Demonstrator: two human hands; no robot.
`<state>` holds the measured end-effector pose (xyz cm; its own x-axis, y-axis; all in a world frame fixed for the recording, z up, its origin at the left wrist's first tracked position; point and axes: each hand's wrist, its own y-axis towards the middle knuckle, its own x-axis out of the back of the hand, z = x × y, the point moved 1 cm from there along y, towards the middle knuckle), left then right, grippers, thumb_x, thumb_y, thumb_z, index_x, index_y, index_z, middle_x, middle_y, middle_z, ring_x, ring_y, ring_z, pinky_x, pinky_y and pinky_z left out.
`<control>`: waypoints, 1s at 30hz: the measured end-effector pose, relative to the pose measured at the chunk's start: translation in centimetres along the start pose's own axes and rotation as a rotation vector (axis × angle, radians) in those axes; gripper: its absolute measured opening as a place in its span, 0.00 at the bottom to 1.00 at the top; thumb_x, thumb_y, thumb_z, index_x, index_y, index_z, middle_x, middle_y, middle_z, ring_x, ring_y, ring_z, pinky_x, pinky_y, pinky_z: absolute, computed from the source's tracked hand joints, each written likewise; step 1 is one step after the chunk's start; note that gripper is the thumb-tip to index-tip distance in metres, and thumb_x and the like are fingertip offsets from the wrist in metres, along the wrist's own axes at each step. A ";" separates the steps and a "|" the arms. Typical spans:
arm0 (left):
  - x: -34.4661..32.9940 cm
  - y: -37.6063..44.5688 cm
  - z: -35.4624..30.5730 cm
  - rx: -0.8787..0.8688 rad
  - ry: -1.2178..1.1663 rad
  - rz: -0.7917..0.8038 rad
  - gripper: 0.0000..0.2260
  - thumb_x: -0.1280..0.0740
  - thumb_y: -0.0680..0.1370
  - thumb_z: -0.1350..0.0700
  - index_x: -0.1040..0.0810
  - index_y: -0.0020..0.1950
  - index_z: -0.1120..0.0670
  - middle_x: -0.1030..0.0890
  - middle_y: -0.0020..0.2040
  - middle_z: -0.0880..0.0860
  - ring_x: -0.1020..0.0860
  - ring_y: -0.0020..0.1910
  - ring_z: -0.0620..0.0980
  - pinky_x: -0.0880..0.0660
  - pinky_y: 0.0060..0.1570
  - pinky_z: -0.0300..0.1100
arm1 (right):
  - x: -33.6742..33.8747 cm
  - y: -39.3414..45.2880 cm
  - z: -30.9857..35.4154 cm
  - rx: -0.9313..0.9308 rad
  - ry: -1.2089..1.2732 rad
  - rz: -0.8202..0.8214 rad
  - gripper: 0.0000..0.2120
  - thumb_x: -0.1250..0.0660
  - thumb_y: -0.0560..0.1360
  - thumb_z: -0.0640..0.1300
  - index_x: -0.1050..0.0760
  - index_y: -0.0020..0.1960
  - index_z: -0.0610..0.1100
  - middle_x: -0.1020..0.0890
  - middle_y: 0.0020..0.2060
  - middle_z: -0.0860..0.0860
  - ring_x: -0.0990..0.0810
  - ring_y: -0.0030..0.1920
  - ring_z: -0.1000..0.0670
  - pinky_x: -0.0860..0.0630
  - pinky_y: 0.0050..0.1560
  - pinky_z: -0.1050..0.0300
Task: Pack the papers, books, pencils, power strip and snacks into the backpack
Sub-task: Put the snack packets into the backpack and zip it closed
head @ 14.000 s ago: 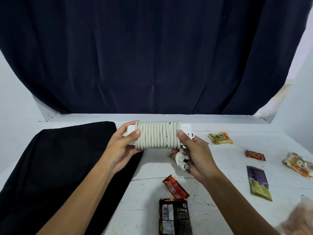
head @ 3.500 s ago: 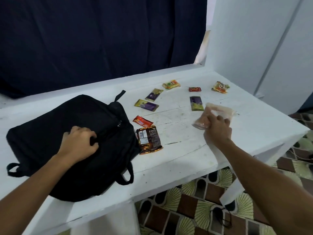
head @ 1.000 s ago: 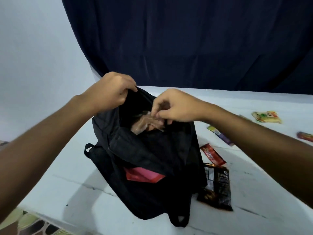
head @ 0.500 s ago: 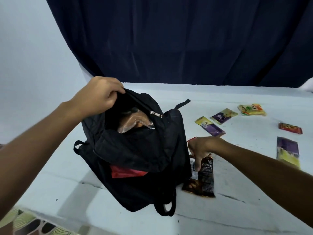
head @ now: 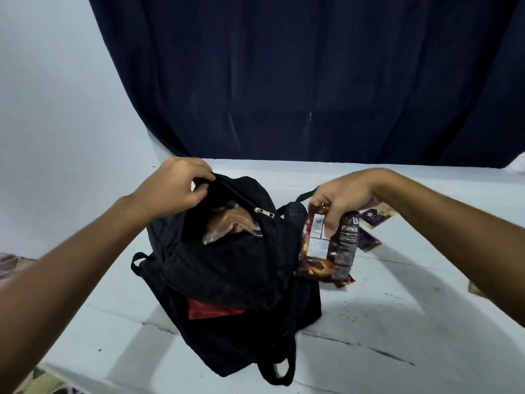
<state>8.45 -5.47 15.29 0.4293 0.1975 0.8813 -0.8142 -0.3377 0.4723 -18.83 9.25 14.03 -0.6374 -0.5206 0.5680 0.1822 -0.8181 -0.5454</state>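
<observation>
While the left hand (head: 178, 186) grips the far rim of the backpack (head: 235, 268), fingers curled and pinching the black fabric by the zipper track, the main compartment gapes open on the white table (head: 397, 322). Inside the opening sits a clear plastic bag (head: 230, 226) with something orange-brown in it, tilted, top corner poking toward the zipper pull (head: 263, 213). What lies deeper in the compartment is too dark to tell. A red patch (head: 211, 309) shows under the front flap of the backpack, lower down; can't tell if it is lining or an object.

The right hand (head: 345, 199) holds a dark brown snack packet (head: 331, 245) by its top edge, thumb and fingers pinching it, packet hanging down just beside the backpack's right side, off the table. A second small red wrapper edge (head: 345, 282) peeks out beneath the packet's bottom, on the table.

Behind the right hand, two purple packets (head: 375, 217) lie flat on the table, partly hidden by the wrist. A dark curtain (head: 312, 81) hangs behind the table.
</observation>
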 end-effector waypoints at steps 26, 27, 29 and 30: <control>1.4 1.7 2.1 -0.045 0.043 0.103 0.21 0.42 0.70 0.74 0.19 0.57 0.61 0.19 0.59 0.53 0.21 0.57 0.52 0.31 0.58 0.35 | -8.8 12.8 9.9 0.152 -0.928 -0.528 0.29 0.40 0.77 0.45 0.44 0.75 0.42 0.42 0.75 0.37 0.49 0.76 0.38 0.55 0.76 0.41; 1.5 1.7 2.0 -0.074 0.078 0.081 0.21 0.43 0.70 0.72 0.18 0.56 0.61 0.18 0.58 0.53 0.20 0.55 0.53 0.27 0.57 0.40 | -8.2 13.1 10.1 0.145 -0.900 -0.487 0.26 0.43 0.78 0.47 0.41 0.75 0.42 0.40 0.75 0.38 0.47 0.76 0.39 0.54 0.76 0.42; 1.7 1.8 2.0 -0.140 0.152 0.039 0.21 0.48 0.69 0.67 0.17 0.51 0.61 0.17 0.54 0.52 0.18 0.50 0.54 0.21 0.48 0.46 | -7.3 13.5 10.9 0.138 -0.873 -0.451 0.21 0.47 0.79 0.47 0.33 0.70 0.42 0.32 0.71 0.39 0.37 0.72 0.39 0.45 0.74 0.44; 1.7 1.8 2.2 -0.168 0.183 0.033 0.22 0.49 0.69 0.65 0.17 0.50 0.61 0.17 0.52 0.52 0.18 0.48 0.54 0.20 0.45 0.46 | -6.9 13.6 11.4 0.144 -0.886 -0.444 0.19 0.46 0.79 0.45 0.29 0.67 0.42 0.28 0.68 0.40 0.32 0.69 0.39 0.40 0.71 0.45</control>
<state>8.53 -7.74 17.69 0.3365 0.3573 0.8713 -0.8867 -0.1914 0.4209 -3.44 -1.04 9.67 0.1077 -0.1068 0.9884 0.1895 -0.9738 -0.1258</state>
